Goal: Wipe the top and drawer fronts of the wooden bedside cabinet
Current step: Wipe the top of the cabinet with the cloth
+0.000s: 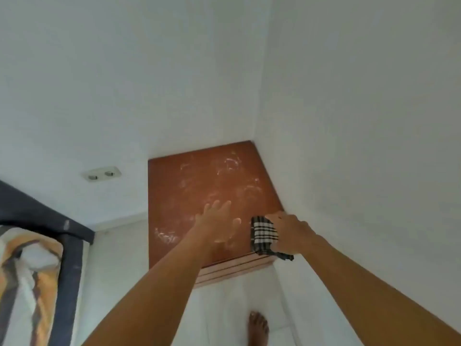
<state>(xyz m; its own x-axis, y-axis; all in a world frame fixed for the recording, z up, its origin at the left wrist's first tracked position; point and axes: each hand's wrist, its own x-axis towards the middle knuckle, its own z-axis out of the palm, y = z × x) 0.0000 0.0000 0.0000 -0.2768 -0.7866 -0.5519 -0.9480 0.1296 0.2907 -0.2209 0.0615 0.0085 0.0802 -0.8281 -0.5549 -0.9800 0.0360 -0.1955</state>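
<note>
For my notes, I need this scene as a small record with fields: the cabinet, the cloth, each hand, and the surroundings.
surface: cabinet top, reddish-brown wood with white dusty smears
tool: cloth, black-and-white checked, bunched at the top's front right edge
right: right hand grips the cloth
left: left hand, fingers straight and spread over the top; contact unclear
fronts: drawer fronts, only a narrow strip visible
around: wall socket, bed at left, bare foot on floor

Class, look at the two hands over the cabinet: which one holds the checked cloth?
The right hand, at the front right corner of the cabinet, grips the checked cloth. The left hand holds nothing; its fingers are straight.
</note>
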